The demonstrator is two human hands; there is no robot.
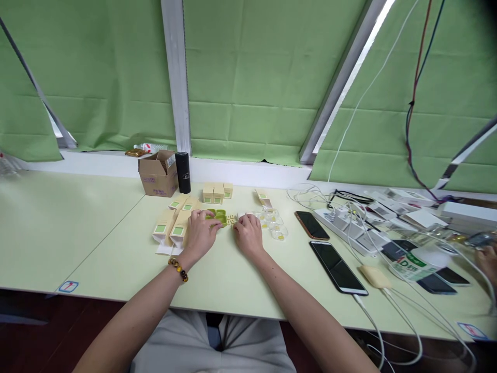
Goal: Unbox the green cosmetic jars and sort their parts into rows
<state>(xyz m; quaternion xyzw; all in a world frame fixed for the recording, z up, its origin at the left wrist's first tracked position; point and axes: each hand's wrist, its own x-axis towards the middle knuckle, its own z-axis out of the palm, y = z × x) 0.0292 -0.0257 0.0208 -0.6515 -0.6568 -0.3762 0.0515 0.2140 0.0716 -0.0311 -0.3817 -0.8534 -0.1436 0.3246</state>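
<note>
My left hand [202, 230], with a beaded bracelet on its wrist, has its thumb and fingers closed at the edge of a small green compartment tray [221, 213]. To the right of the tray lie several tiny yellowish pieces [230, 219]. My right hand [248, 233] is beside them, its fingers bent and pinched together; whatever they may hold is hidden. Clear plastic blister cups [278, 231], some with yellow bits inside, lie just right of that hand. Open cream cartons [179, 230] with green labels lie to the left of my left hand.
Small cream boxes [213, 192] stand at the back, near a cardboard box [158, 176] and a black bottle [183, 173]. On the right are phones [337, 267], a power strip [357, 233], tangled white cables and a white bottle [419, 261]. Another person's hand [487, 261] shows at the far right.
</note>
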